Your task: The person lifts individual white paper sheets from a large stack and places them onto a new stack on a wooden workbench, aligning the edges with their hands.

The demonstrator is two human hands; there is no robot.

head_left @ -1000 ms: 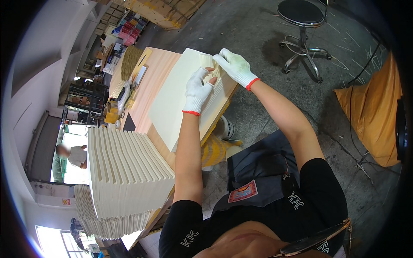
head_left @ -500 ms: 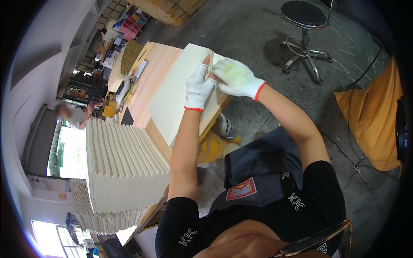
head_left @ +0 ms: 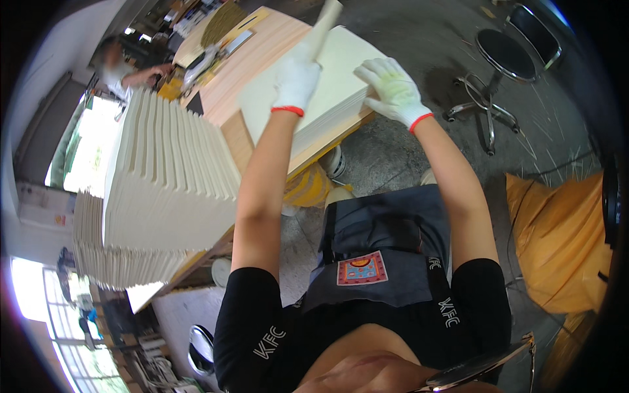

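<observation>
A stack of large cream sheets lies on the wooden table in front of me. My left hand, in a white knit glove with a red cuff, is over the stack, its fingers blurred. From it a long, narrow, pale strip points away past the far edge; I cannot make out what it is. My right hand, gloved the same way with a yellowish stain on its back, is at the stack's right edge. Its fingers are stretched out, thumb apart, and hold nothing.
To the left rises a tall pile of folded cream sheets. The pale wooden tabletop holds tools and a dark square. Another person works beyond the pile. A stool and an orange cloth cover are on the right.
My hands, earlier close together at a raised sheet edge, are now apart. The left has moved left and away with the pale strip; the right now lies at the stack's edge. My view has shifted.
</observation>
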